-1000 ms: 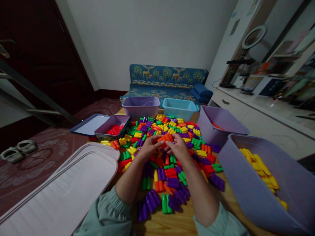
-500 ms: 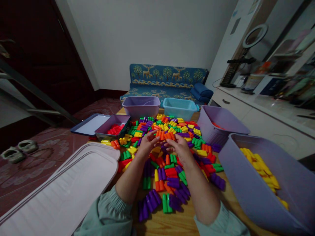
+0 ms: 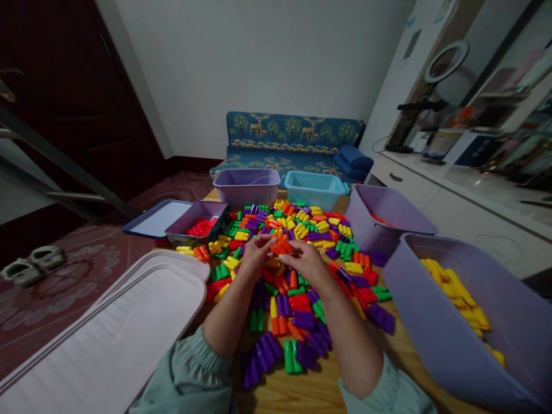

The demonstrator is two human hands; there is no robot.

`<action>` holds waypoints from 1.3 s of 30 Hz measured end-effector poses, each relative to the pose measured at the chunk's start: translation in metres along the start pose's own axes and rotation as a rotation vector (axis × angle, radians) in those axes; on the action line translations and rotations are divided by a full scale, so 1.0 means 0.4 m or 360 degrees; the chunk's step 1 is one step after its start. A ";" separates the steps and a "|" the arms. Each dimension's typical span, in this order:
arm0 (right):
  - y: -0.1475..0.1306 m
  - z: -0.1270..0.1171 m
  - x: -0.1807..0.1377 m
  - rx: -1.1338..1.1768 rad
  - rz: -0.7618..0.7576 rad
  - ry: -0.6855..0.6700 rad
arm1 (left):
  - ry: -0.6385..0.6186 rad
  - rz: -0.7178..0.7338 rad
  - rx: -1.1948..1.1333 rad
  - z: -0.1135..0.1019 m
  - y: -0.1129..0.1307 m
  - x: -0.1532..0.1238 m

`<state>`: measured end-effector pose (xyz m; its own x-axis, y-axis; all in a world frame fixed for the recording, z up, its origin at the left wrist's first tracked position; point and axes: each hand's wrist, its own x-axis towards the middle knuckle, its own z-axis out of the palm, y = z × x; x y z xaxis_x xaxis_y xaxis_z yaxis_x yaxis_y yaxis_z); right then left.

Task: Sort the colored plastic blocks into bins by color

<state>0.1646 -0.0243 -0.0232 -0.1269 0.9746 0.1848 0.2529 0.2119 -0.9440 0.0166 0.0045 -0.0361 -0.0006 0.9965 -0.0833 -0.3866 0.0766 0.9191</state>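
Observation:
Orange plastic toy pieces [image 3: 282, 246], shaped like short joined tubes, are held between my two hands above the middle of the pile. My left hand [image 3: 257, 251] pinches them from the left. From the right, my right hand [image 3: 306, 260] grips them with thumb and fingers. Whether they are one joined piece or two pressed together I cannot tell. Below and around the hands spreads a pile of similar pieces in purple, green, yellow, red and orange, among them a purple piece [image 3: 268, 349] and a green piece [image 3: 293, 356] near the front.
Purple bins [image 3: 248, 179] and a light blue bin [image 3: 314, 183] line the back. On the right, a large bin [image 3: 420, 322] holds yellow pieces. A tin [image 3: 215, 229] with red pieces stands left, beyond pale lids [image 3: 129, 328]. The wooden table [image 3: 284, 397] shows at the front.
My hands have come closer together, and the orange pieces, side by side before, are now bunched and turned between the fingers. The right hand has shifted left.

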 end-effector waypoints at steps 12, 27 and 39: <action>-0.035 -0.018 0.001 0.0306 0.0161 0.0276 | -0.0138 0.0029 0.0047 -0.001 -0.017 0.008; -0.162 -0.399 0.123 0.1327 -0.0086 0.1795 | -0.0060 0.0603 0.1188 -0.032 -0.046 0.025; -0.130 -0.407 0.166 0.1318 0.0170 0.1892 | -0.0318 0.0689 0.1863 -0.030 -0.008 -0.006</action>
<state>0.2991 0.0410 0.0828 0.8152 0.5534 -0.1709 -0.4578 0.4349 -0.7754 0.0067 0.0017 -0.0437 0.2558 0.9269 0.2747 0.6561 -0.3751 0.6548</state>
